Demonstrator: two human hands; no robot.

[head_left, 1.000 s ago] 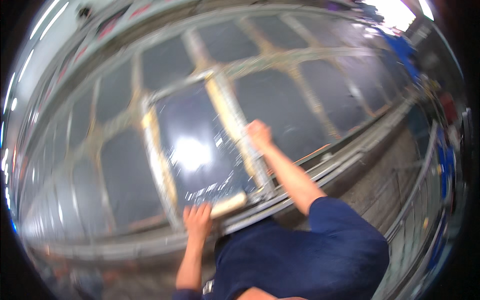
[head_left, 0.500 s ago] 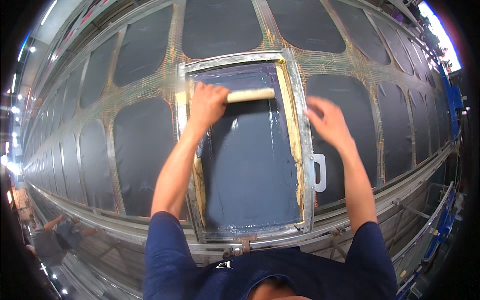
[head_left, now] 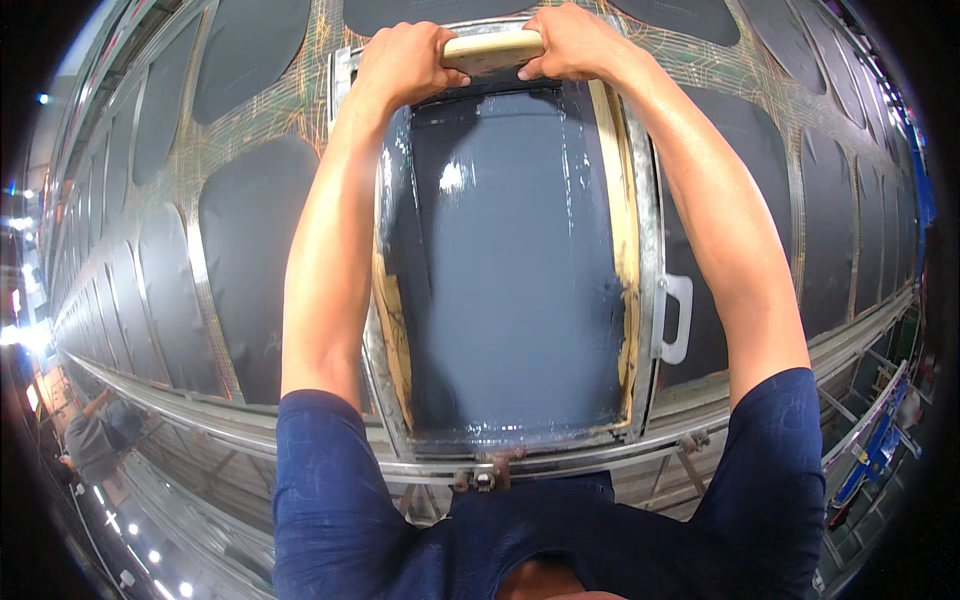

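Observation:
My left hand (head_left: 405,62) and my right hand (head_left: 575,45) are closed on opposite ends of a pale wooden-handled squeegee (head_left: 492,47) at the far end of a metal-framed screen. Its blade is against the dark grey, glossy coated surface (head_left: 510,250). Yellowish tape (head_left: 620,200) runs along the inner sides of the metal frame (head_left: 644,230). A metal loop handle (head_left: 678,320) sticks out from the frame's right side.
Rows of dark panels (head_left: 250,260) on a line-patterned bed stretch to both sides. A metal rail (head_left: 550,470) runs along the near edge, with blue equipment (head_left: 865,450) at right. Another person (head_left: 95,440) is at the lower left.
My left hand and the squeegee have moved up to the frame's far end. My right hand, free half a second ago, has risen and closed on the squeegee. The view has straightened since a second ago.

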